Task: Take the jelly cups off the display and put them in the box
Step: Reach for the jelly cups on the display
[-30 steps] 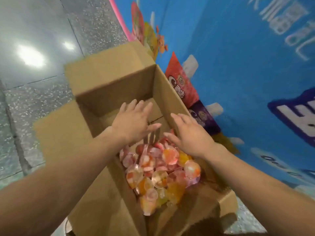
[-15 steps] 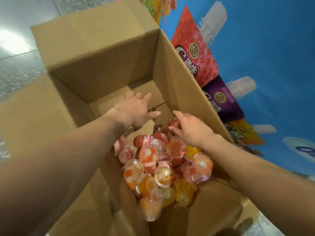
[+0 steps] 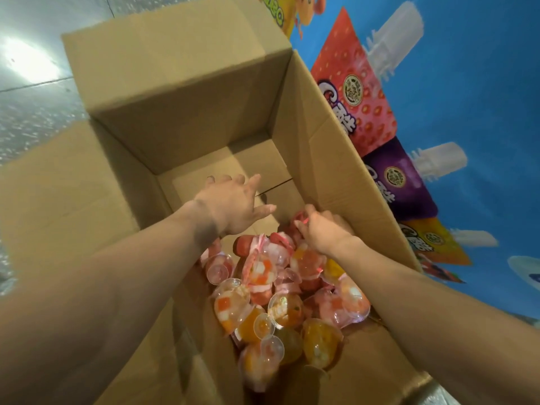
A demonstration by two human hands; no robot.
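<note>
An open cardboard box (image 3: 318, 159) stands on the floor below me. Several jelly cups (image 3: 280, 290), clear with red, pink and orange filling, lie heaped in its near half. Both my arms reach down into it. My left hand (image 3: 230, 203) hovers over the bare box bottom beyond the heap, fingers spread and straight, holding nothing. At the far right edge of the heap, against the right wall, my right hand (image 3: 321, 232) has its fingers curled round a red jelly cup (image 3: 299, 216).
The far half of the box bottom (image 3: 257, 165) is bare cardboard. The box flaps (image 3: 58, 185) stand out to the left and at the back. A blue display panel (image 3: 467, 118) printed with product pictures rises just right of the box. Grey speckled floor (image 3: 32, 109) lies to the left.
The camera has dropped closer to the box. Both hands have sunk deeper inside it. My right hand's fingers, straight before, have curled onto a red cup at the heap's far edge.
</note>
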